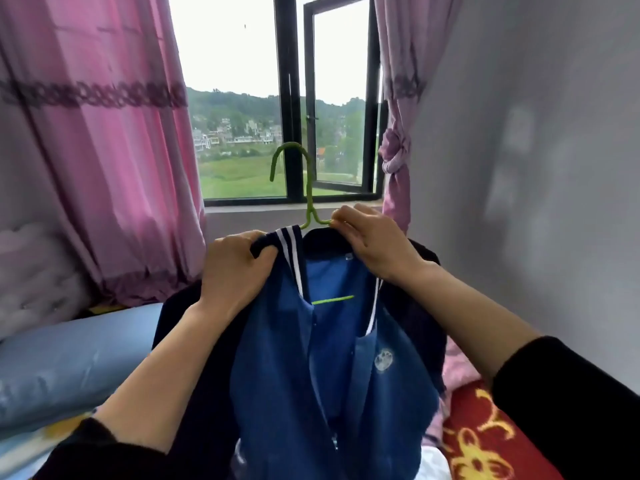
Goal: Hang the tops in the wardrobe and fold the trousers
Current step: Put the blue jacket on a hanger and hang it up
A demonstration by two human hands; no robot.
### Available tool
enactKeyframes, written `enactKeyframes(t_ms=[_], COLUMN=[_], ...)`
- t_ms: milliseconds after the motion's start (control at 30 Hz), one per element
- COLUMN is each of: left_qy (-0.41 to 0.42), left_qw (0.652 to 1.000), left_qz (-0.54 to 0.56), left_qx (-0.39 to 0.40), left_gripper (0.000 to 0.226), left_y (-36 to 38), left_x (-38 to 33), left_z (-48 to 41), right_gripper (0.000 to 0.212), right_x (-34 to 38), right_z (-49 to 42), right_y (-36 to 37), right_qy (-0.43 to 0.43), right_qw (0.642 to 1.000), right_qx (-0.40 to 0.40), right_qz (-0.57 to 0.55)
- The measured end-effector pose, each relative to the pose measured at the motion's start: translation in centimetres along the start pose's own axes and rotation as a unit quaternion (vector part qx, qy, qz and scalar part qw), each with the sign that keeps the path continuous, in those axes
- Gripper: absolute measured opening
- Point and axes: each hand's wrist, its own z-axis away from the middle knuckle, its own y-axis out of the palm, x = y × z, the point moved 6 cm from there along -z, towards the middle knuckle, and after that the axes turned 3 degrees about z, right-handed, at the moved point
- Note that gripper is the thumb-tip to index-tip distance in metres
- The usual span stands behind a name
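Two bare hands are raised at chest height, fitting a top onto a hanger. The left hand (239, 268) has its fingers curled round the dark fabric at the left of the collar (289, 251), which is trimmed with white stripes. The right hand (375, 244) pinches the green wire hanger (309, 197) on its right arm, just where the wire meets the neckline. The blue jacket (329, 375), with navy sleeves and a pale chest badge, hangs open-fronted from both hands, and the hanger's lower bar shows inside it. This looks like the hanging step, partway through: the right shoulder seems seated, while the left is bunched in the fist and probably needs drawing over the hanger's left arm. After that the hook, upright and free above the hands, must be carried to a wardrobe rail. No wardrobe is in view, so a turn away from here seems needed. The jacket's hem drops towards a bed, with a pale blue pillow (69, 358) at the bed's left side and a red blanket (485, 441) patterned in yellow at its right. No trousers can be made out. Ahead, near the hook, are a window sill (259, 209) and an open dark-framed window (289, 98). Pink curtains (104, 150) hang to the left, and a grey wall (536, 168) stands close on the right, so open room lies mostly above and behind.
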Motion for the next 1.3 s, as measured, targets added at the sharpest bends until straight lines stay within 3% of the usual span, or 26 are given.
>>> enactKeyframes(t_ms=[167,467,700,767,900,1067,1300], left_qy=[0.045,-0.006,-0.125,-0.191,-0.228,-0.292,-0.309], left_qw=[0.998,0.991,0.966,0.952,0.916,0.911,0.914], left_qz=[-0.035,-0.125,-0.181,-0.177,-0.257,-0.213,-0.17], left_qx=[0.016,-0.047,-0.133,-0.16,-0.205,-0.197,-0.202], left_gripper=[0.025,0.028,0.03,0.034,0.046,0.073,0.076], left_y=[-5.4,-14.6,-21.2,-23.1,-24.2,-25.0,-33.2], left_x=[-0.3,1.6,1.9,2.2,-0.9,-2.6,-4.2], left_z=[-0.1,6.8,14.7,17.5,22.0,26.6,32.1], right_gripper=[0.023,0.017,0.02,0.02,0.018,0.023,0.028], right_x=[2.6,5.9,10.5,12.7,18.8,28.1,40.4], right_z=[-1.3,0.0,3.2,4.0,4.9,6.9,10.8], right_y=[-2.5,-4.9,-4.2,-3.7,-2.4,-2.0,-0.9], right_qy=[-0.075,-0.149,-0.2,-0.213,-0.247,-0.305,-0.329], right_qw=[0.994,0.974,0.976,0.977,0.968,0.948,0.934], right_qx=[-0.048,-0.076,-0.043,-0.023,0.006,0.007,0.011], right_qz=[0.056,0.151,0.08,0.025,-0.044,-0.091,-0.14])
